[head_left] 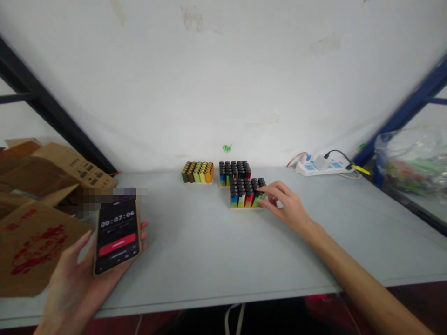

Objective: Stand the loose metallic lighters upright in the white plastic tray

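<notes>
My left hand (80,279) is closed around a smartphone (118,232), its lit screen showing a running time of 00:07:06. On the table, my right hand (282,204) reaches to the right front corner of a tray of lighters (240,199). Thumb and index finger close around a green lighter (257,199) at that corner, which still stands among the others. These lighters have black tops and blue, white, red or green bodies. Directly behind stands a second group of black-topped lighters (234,168), partly hidden. To their left is a group of yellow, green and brown lighters (198,172).
Open cardboard boxes (38,242) crowd the table's left side. A white power strip (323,166) with plugs and cables lies at the back right. Beyond the right edge is a clear plastic bag (412,163). A wall (223,83) rises behind the grey table (195,260).
</notes>
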`<state>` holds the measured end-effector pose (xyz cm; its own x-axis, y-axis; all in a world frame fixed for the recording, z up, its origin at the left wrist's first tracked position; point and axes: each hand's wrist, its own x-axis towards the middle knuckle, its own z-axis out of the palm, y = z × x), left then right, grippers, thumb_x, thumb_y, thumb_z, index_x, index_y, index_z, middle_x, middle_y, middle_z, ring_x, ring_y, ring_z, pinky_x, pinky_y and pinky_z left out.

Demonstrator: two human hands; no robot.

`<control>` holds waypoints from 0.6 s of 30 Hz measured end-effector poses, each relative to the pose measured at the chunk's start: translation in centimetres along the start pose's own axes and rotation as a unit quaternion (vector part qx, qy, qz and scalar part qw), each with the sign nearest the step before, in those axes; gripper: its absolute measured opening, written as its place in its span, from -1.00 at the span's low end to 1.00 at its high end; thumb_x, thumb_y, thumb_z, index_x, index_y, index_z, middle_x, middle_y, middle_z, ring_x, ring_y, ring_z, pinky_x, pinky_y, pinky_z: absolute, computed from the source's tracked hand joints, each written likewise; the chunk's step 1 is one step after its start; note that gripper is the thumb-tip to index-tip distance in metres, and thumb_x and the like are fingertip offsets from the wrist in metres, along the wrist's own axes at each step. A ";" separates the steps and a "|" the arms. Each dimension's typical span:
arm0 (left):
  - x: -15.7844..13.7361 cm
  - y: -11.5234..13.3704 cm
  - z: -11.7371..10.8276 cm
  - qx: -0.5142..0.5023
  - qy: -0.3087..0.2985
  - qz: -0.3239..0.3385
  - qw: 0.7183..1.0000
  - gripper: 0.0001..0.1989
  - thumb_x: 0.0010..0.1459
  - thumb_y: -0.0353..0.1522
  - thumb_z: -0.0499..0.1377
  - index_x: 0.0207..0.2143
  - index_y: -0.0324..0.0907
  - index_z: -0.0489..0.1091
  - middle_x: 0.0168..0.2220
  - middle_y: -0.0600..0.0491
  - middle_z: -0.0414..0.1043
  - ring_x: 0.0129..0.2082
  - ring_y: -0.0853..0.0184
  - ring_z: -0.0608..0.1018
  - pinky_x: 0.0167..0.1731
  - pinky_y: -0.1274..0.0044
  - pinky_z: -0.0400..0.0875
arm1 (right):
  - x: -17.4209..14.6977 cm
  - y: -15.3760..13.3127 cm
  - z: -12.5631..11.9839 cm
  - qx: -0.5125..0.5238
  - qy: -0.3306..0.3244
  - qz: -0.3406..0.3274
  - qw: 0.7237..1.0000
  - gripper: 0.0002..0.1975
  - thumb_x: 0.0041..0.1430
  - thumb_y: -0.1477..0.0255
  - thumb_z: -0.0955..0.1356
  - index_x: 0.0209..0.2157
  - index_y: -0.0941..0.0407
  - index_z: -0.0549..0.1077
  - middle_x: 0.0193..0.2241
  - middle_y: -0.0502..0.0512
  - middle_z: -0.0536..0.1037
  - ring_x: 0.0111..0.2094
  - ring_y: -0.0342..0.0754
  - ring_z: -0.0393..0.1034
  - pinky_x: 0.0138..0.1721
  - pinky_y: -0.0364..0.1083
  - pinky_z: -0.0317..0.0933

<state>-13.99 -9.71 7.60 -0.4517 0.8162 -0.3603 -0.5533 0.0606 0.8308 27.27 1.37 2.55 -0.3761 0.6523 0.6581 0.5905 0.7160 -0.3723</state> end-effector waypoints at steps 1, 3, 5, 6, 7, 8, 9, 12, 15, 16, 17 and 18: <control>0.0 -0.2 -0.1 -0.010 -0.003 -0.004 1.000 -0.49 0.26 -0.34 0.07 0.21 -0.33 0.44 -0.04 -0.35 0.64 -0.16 -0.09 0.73 -0.34 0.23 0.71 | -0.2 0.1 -0.2 0.004 0.003 0.011 1.000 -0.74 0.45 0.28 0.35 0.07 0.07 0.51 -0.25 0.11 0.48 -0.40 -0.09 0.44 -0.32 -0.07 0.46; -0.1 -0.4 -0.2 -0.021 -0.004 0.004 1.000 -0.50 0.27 -0.32 0.08 0.21 -0.29 0.45 -0.04 -0.34 0.64 -0.14 -0.09 0.73 -0.31 0.18 0.71 | -0.5 0.4 -0.7 0.000 0.018 0.043 0.999 -0.74 0.47 0.27 0.32 0.05 0.09 0.50 -0.30 0.10 0.50 -0.41 -0.08 0.45 -0.34 -0.09 0.44; -0.5 -0.3 0.1 -0.038 -0.014 0.018 0.999 -0.50 0.29 -0.31 0.07 0.21 -0.27 0.45 -0.02 -0.32 0.64 -0.14 -0.10 0.72 -0.29 0.12 0.70 | -0.8 0.8 -1.1 -0.015 0.031 0.083 0.996 -0.73 0.48 0.25 0.30 -0.02 0.11 0.51 -0.34 0.09 0.55 -0.44 -0.08 0.46 -0.37 -0.09 0.42; -0.9 -0.2 0.3 -0.047 -0.022 0.025 0.998 -0.51 0.30 -0.30 0.07 0.22 -0.26 0.45 -0.01 -0.31 0.64 -0.14 -0.10 0.72 -0.29 0.10 0.70 | -1.0 1.0 -1.2 -0.021 0.033 0.103 0.994 -0.72 0.47 0.23 0.30 -0.04 0.12 0.51 -0.38 0.08 0.57 -0.47 -0.09 0.46 -0.38 -0.10 0.41; -1.2 0.0 0.5 -0.050 -0.025 0.030 0.998 -0.52 0.30 -0.29 0.08 0.20 -0.25 0.47 -0.03 -0.31 0.64 -0.17 -0.11 0.73 -0.32 0.09 0.70 | -1.1 1.2 -1.2 -0.028 0.030 0.119 0.992 -0.70 0.47 0.21 0.29 -0.05 0.12 0.51 -0.41 0.06 0.57 -0.49 -0.09 0.46 -0.39 -0.10 0.40; -1.7 0.2 0.7 -0.047 -0.032 0.040 0.998 -0.52 0.31 -0.27 0.09 0.20 -0.25 0.48 -0.04 -0.31 0.65 -0.20 -0.10 0.73 -0.34 0.10 0.70 | -1.2 1.3 -1.1 -0.032 0.025 0.131 0.991 -0.69 0.47 0.19 0.29 -0.06 0.12 0.51 -0.44 0.04 0.57 -0.52 -0.09 0.45 -0.40 -0.10 0.40; -2.2 0.4 0.8 -0.042 -0.042 0.049 0.997 -0.53 0.31 -0.26 0.10 0.19 -0.24 0.49 -0.05 -0.30 0.65 -0.22 -0.10 0.73 -0.35 0.11 0.70 | -1.2 1.4 -1.1 -0.036 0.019 0.139 0.990 -0.67 0.47 0.17 0.28 -0.05 0.12 0.51 -0.46 0.03 0.57 -0.53 -0.09 0.45 -0.40 -0.10 0.39; -3.7 0.8 0.9 -0.039 -0.088 0.058 0.994 -0.50 0.25 -0.25 0.18 0.18 -0.25 0.49 -0.04 -0.31 0.65 -0.19 -0.15 0.72 -0.29 0.07 0.70 | -1.3 1.3 -0.8 -0.044 0.006 0.145 0.988 -0.63 0.47 0.14 0.26 -0.05 0.12 0.52 -0.48 0.02 0.57 -0.54 -0.09 0.46 -0.40 -0.10 0.38; -4.7 0.9 0.5 -0.046 -0.130 0.055 0.989 -0.46 0.20 -0.27 0.23 0.21 -0.25 0.47 0.02 -0.33 0.62 -0.12 -0.20 0.71 -0.20 0.03 0.68 | -1.3 1.2 -0.7 -0.057 0.002 0.147 0.988 -0.63 0.47 0.13 0.25 -0.06 0.11 0.52 -0.48 0.01 0.57 -0.53 -0.08 0.46 -0.40 -0.10 0.36; -4.9 0.9 0.3 -0.048 -0.134 0.059 0.988 -0.46 0.20 -0.30 0.23 0.22 -0.24 0.46 0.03 -0.32 0.62 -0.10 -0.19 0.70 -0.18 0.04 0.68 | -1.3 1.2 -0.8 -0.060 0.002 0.149 0.987 -0.63 0.47 0.13 0.25 -0.06 0.10 0.52 -0.49 0.01 0.56 -0.53 -0.08 0.46 -0.40 -0.10 0.36; -5.1 1.0 0.0 -0.049 -0.137 0.059 0.988 -0.46 0.20 -0.33 0.23 0.24 -0.22 0.44 0.05 -0.31 0.61 -0.08 -0.18 0.70 -0.17 0.05 0.68 | -1.3 1.2 -0.8 -0.063 0.004 0.151 0.987 -0.63 0.47 0.13 0.25 -0.06 0.10 0.52 -0.49 0.00 0.56 -0.53 -0.08 0.46 -0.39 -0.10 0.36; -5.1 1.1 -0.3 -0.048 -0.140 0.053 0.988 -0.44 0.20 -0.35 0.23 0.25 -0.21 0.43 0.07 -0.31 0.60 -0.07 -0.18 0.70 -0.15 0.06 0.68 | -1.3 1.2 -0.8 -0.064 0.006 0.153 0.986 -0.63 0.47 0.12 0.25 -0.06 0.11 0.52 -0.50 0.00 0.55 -0.52 -0.08 0.47 -0.39 -0.10 0.36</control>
<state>-12.46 -13.97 10.24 -0.3073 0.9425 -0.1314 -0.5828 -0.0773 0.8089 29.08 1.15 1.77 -0.1572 0.8296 0.5358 0.7604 0.4479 -0.4703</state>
